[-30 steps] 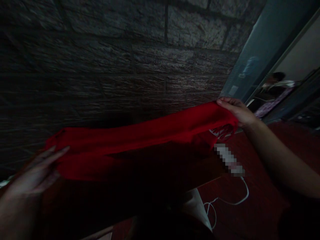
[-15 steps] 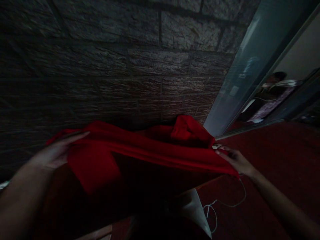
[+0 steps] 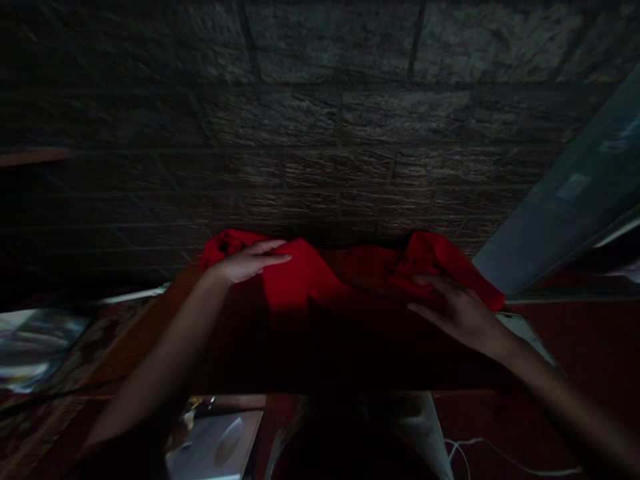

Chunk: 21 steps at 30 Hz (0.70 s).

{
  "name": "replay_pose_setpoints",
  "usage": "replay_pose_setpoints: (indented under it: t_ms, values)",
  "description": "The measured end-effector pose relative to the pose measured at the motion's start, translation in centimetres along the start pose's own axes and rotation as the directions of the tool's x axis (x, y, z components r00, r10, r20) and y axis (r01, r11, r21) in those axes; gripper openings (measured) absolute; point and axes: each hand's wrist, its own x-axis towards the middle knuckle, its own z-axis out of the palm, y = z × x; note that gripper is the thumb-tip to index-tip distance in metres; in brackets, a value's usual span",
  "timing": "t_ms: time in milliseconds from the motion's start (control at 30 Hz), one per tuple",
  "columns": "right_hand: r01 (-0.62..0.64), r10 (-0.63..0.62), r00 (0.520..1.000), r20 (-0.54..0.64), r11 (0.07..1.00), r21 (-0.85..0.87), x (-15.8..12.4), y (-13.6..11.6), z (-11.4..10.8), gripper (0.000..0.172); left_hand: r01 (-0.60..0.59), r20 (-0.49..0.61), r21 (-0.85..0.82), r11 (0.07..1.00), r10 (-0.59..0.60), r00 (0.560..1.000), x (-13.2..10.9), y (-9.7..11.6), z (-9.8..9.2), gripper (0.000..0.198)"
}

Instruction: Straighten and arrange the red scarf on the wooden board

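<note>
Red cloth (image 3: pixel 295 277) lies across a dark wooden table (image 3: pixel 135 333) against the wall, with a smooth flap in the middle. A bunched part of the cloth rests at the left end, and another red bunch (image 3: pixel 433 253) sits at the right. My left hand (image 3: pixel 250 261) lies on the cloth near the middle flap, its fingers stretched out. Beside the right bunch is my right hand (image 3: pixel 460 313), thumb and fingers apart; whether it touches the fabric I cannot tell. Deep shadow hides the cloth's lower part.
A rough stone-block wall (image 3: pixel 310 127) rises behind the table, meeting a grey door frame (image 3: pixel 565 193) at the right. Plastic-wrapped items (image 3: pixel 37 350) lie at the left. Below the table's front edge are a pale box-like object (image 3: pixel 217 440) and a white cord (image 3: pixel 505 457).
The view has swung left. My right hand has let go of the cloth's right end, which it was pinching. The stretched cloth has slackened, and my left hand has shifted on it.
</note>
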Motion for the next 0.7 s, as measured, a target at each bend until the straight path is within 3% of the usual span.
replay_pose_setpoints:
  t_ms: [100, 133, 200, 267, 333, 433, 533, 600, 700]
  values:
    - [0.198, -0.171, 0.980, -0.104, 0.893, 0.403, 6.8, -5.5, 1.9, 0.081, -0.189, 0.342, 0.041, 0.981, 0.164, 0.925, 0.1, 2.8, 1.4, 0.052]
    - [0.231, -0.224, 0.972, -0.078, 0.820, 0.523, 8.7, -6.9, 2.6, 0.089, -0.255, 0.395, 0.055, 0.966, 0.213, 0.894, -0.1, 3.8, 2.0, 0.049]
    - [0.207, -0.303, 0.953, 0.011, 0.677, 0.707, 11.6, -8.6, 3.6, 0.083, -0.360, 0.450, 0.075, 0.930, 0.290, 0.845, -0.6, 5.5, 3.1, 0.045]
    - [0.129, -0.312, 0.946, 0.083, 0.603, 0.787, 13.1, -9.4, 4.1, 0.067, -0.423, 0.456, 0.087, 0.902, 0.342, 0.822, -0.8, 6.8, 4.1, 0.043]
    - [0.075, -0.259, 0.961, 0.096, 0.581, 0.810, 13.6, -9.5, 4.0, 0.054, -0.440, 0.425, 0.084, 0.894, 0.367, 0.827, -0.8, 7.3, 5.0, 0.045]
    - [0.049, -0.174, 0.982, 0.068, 0.588, 0.807, 13.4, -9.2, 2.8, 0.048, -0.458, 0.313, 0.028, 0.889, 0.427, 0.848, -0.1, 7.0, 6.3, 0.055]
    - [0.061, -0.125, 0.992, 0.019, 0.605, 0.794, 12.7, -8.8, 0.7, 0.046, -0.527, 0.181, -0.107, 0.843, 0.537, 0.824, 0.8, 5.8, 8.2, 0.066]
    - [0.090, -0.077, 0.996, -0.053, 0.617, 0.782, 12.0, -8.6, -1.2, 0.041, -0.527, 0.186, -0.207, 0.824, 0.562, 0.806, 1.4, 4.4, 9.6, 0.074]
    - [0.136, 0.060, 0.974, -0.218, 0.616, 0.776, 10.8, -8.0, -4.7, 0.035, -0.418, 0.330, -0.228, 0.879, 0.474, 0.816, 2.5, 1.9, 12.1, 0.076]
